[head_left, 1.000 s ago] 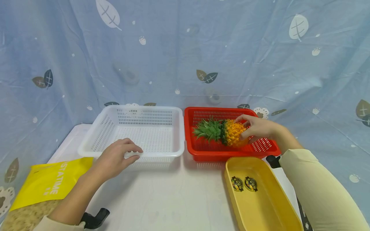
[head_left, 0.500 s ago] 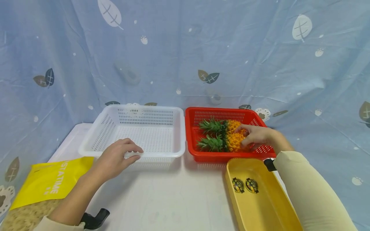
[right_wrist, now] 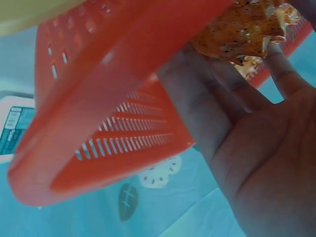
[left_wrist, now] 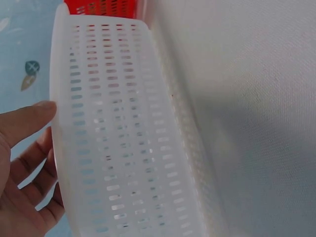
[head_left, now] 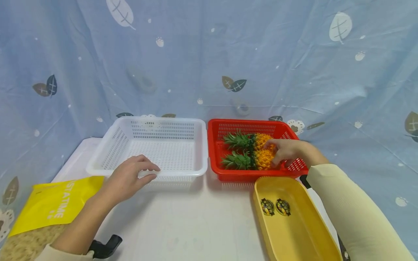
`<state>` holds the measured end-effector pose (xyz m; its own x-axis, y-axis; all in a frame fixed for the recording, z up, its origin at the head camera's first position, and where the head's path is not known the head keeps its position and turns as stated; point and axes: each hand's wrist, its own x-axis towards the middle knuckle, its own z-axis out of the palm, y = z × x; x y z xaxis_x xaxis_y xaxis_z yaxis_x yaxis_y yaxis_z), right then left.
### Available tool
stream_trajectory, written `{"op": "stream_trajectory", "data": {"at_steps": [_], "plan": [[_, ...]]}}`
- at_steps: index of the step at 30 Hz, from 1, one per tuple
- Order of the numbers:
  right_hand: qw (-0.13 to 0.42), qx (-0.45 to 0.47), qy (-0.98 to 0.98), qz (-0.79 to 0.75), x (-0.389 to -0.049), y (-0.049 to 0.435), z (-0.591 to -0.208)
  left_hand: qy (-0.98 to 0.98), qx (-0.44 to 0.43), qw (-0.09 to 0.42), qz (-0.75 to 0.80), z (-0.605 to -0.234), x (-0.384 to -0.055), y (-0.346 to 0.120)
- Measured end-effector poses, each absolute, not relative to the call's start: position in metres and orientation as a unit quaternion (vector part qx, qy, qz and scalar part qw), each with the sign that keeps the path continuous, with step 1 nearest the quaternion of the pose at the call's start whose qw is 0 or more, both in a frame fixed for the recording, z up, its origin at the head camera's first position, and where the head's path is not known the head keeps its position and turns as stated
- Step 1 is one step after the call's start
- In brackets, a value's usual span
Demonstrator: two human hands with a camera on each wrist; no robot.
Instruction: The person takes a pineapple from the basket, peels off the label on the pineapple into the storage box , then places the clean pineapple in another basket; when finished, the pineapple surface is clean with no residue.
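Two pineapples with green leafy crowns lie side by side in the red slotted basket (head_left: 228, 173), crowns to the left. My right hand (head_left: 289, 149) reaches in from the right and grips the base of the nearer pineapple (head_left: 264, 158), thumb on the near side. Its fingers come down beside the farther pineapple (head_left: 261, 140). In the right wrist view, the pineapple's base (right_wrist: 242, 34) rests against my fingers. My left hand (head_left: 128, 177) pinches the front rim of the white slotted basket (head_left: 189, 173). Its thumb (left_wrist: 29, 120) shows on the rim in the left wrist view.
A long yellow tray (head_left: 294, 232) with two round stickers stands in front of the red basket, below my right forearm. At left, a yellow bag (head_left: 62, 203) lies under my left forearm. A blue leaf-print curtain (head_left: 196, 54) hangs behind the baskets.
My right hand has lowered the nearer pineapple toward me into the red basket, baring the farther one behind it. My left hand stays at the white basket's rim.
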<state>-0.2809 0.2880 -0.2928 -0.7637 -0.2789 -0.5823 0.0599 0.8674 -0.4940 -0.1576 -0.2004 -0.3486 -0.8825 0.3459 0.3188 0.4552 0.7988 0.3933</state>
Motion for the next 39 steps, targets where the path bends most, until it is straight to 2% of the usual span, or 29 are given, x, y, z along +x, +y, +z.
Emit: {"op": "stream_trajectory", "data": {"at_steps": [12,22,29,39], "plan": [[0.333,-0.067,0.914,-0.222,-0.281,0.290,-0.290,-0.940,-0.214,0.122,-0.238,-0.349,-0.158,-0.201],[0.288,-0.076,0.927,-0.228,-0.281,0.296,-0.294,-0.940,-0.216,0.118,-0.235,-0.349,-0.159,-0.203],[0.323,-0.059,0.915,-0.234,-0.281,0.293,-0.294,-0.939,-0.219,0.122,-0.236,-0.350,-0.159,-0.205],[0.290,-0.072,0.933,-0.201,-0.274,0.292,-0.293,-0.939,-0.217,0.114,-0.240,-0.350,-0.159,-0.203]]}}
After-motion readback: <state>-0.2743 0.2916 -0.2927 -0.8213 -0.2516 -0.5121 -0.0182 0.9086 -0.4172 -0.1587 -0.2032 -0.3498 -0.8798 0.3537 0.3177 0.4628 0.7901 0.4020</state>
